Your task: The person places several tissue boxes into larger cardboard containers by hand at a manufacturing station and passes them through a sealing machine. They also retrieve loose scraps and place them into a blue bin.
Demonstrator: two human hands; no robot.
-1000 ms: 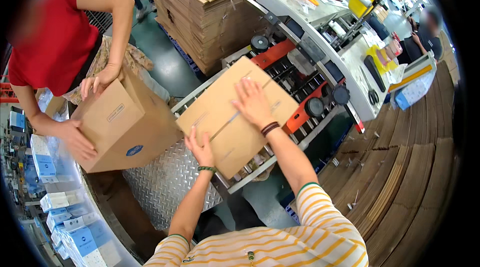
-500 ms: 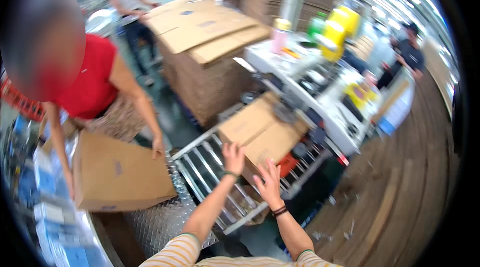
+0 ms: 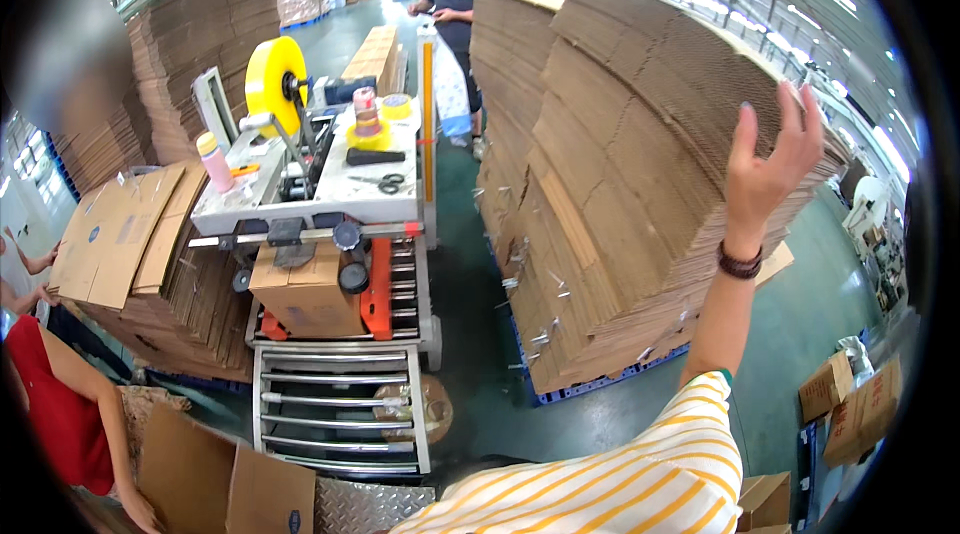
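Observation:
My right hand point(image 3: 775, 164) is raised at the right, its fingers apart and nothing in them. A dark bracelet point(image 3: 738, 262) circles that wrist. From this angle the hand overlaps the edge of a tall stack of flat cardboard sheets point(image 3: 620, 144); whether it touches them I cannot tell. My left hand is out of the picture. A closed cardboard box point(image 3: 310, 294) sits ahead in the taping machine point(image 3: 340, 184), partly under its head. In front of the machine, the roller conveyor point(image 3: 340, 402) carries no box.
A person in red at the left has a hand at an open cardboard box point(image 3: 270, 494) beside a metal plate point(image 3: 365, 509). More flat cardboard point(image 3: 120, 224) is piled behind. Scissors point(image 3: 390, 184) and tape rolls lie on the machine. Another person stands far back. Boxes point(image 3: 865, 414) sit at right.
My view has swung to the right. My right hand has left the box by the conveyor and risen beside the cardboard stack. My left hand has gone out of view. The box is further into the machine.

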